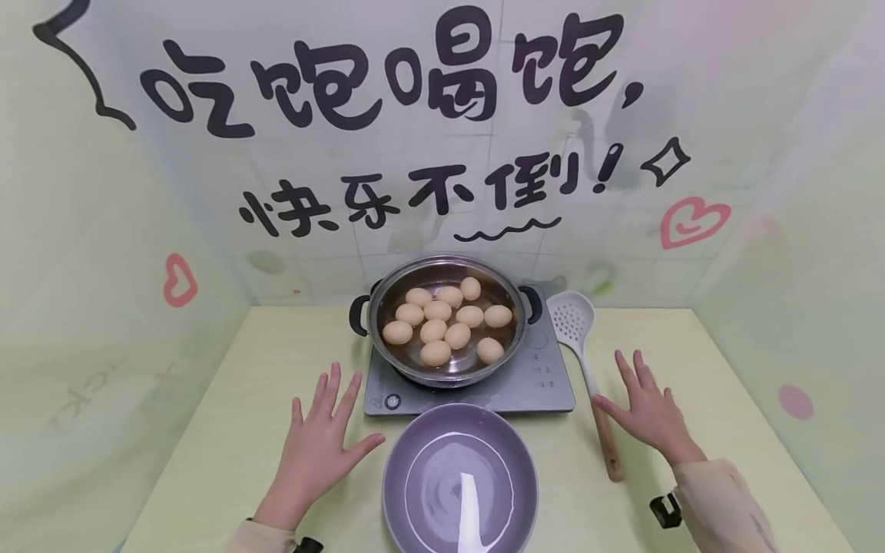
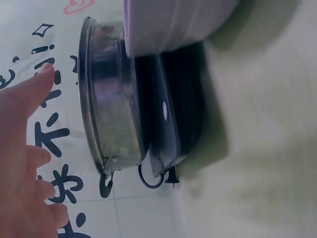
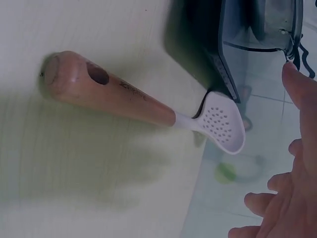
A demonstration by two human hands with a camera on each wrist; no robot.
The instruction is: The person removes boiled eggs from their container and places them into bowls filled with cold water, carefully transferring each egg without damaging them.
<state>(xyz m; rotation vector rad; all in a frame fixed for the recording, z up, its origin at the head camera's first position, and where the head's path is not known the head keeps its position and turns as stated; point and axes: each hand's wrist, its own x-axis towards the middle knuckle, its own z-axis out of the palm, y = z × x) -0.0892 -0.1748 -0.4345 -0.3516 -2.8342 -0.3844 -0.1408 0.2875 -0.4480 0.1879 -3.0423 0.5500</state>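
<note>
My left hand (image 1: 318, 453) hovers left of the purple bowl (image 1: 392, 491), fingers spread and holding nothing. On the right, my right hand (image 1: 650, 415) is spread out above the table, close to the wooden handle of a slotted spoon (image 1: 604, 438). That spoon has a pale perforated head, which leans by the cooker's right edge. Several brown eggs (image 1: 435, 353) lie in liquid in a two-handled steel pot (image 1: 387, 361). The pot stands on a flat induction cooker (image 1: 539, 376), directly behind the bowl. In the right wrist view the slotted spoon (image 3: 124, 96) shows whole, apart from my fingers.
A pale yellow table (image 1: 228, 430) carries everything. Behind it rises a wall sheet (image 1: 311, 161) with large black lettering, and similar printed sheets close off the left and right sides. The pot's black handles (image 1: 358, 315) stick out to both sides.
</note>
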